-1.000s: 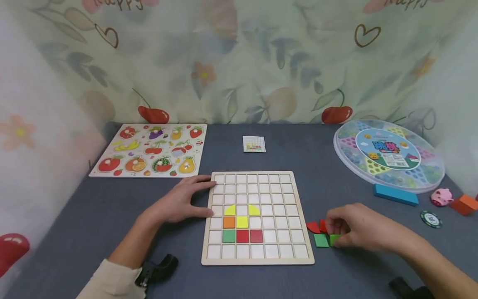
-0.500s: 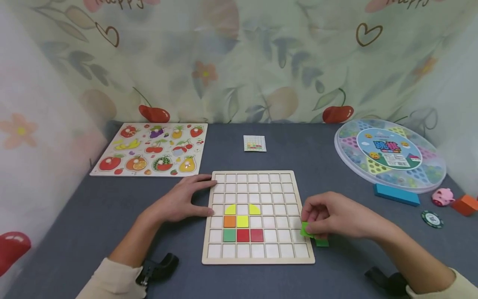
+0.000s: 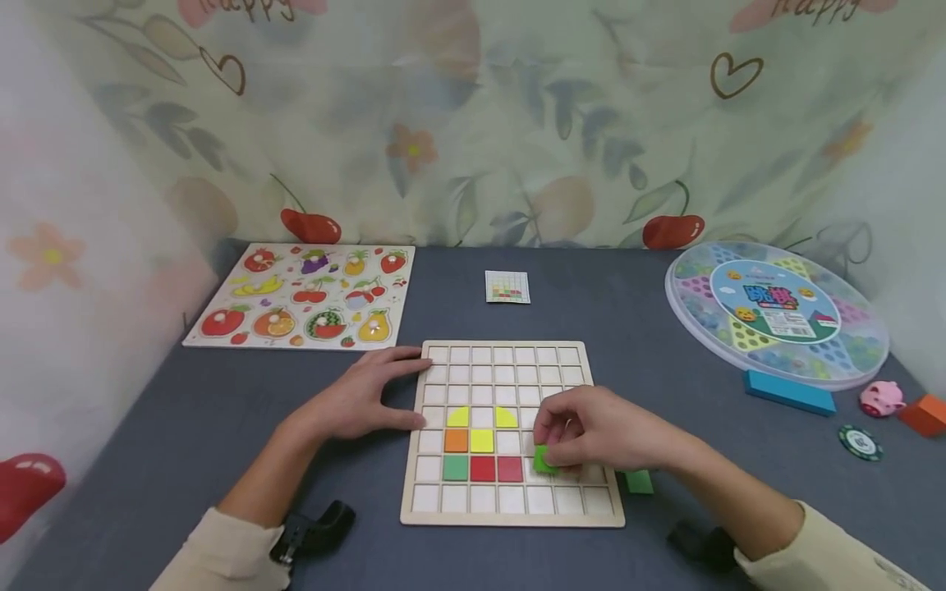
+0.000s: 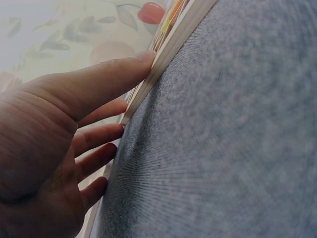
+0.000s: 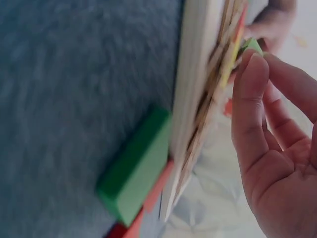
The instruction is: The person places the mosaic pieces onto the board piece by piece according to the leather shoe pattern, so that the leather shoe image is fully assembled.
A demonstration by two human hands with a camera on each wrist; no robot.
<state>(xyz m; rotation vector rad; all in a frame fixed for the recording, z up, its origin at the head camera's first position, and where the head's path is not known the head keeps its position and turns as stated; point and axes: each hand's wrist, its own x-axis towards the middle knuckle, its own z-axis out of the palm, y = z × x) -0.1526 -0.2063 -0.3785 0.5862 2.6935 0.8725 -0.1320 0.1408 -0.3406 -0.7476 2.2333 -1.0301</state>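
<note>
A green tile (image 3: 545, 460) is pinched by the right hand (image 3: 591, 431) over the grid board (image 3: 512, 515); its left edge is pressed by the flat, open-fingered left hand (image 3: 355, 402).

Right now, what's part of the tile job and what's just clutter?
In use: grid board, green tile pinched by right hand, left hand steadying board, spare green tile, pattern card.
Clutter: fruit puzzle, round game case, blue block, pig toy, chip.

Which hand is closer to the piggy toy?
The right hand. It holds a green tile over the wooden board, nearer the pink pig. The left hand rests on the board's far left edge.
</note>
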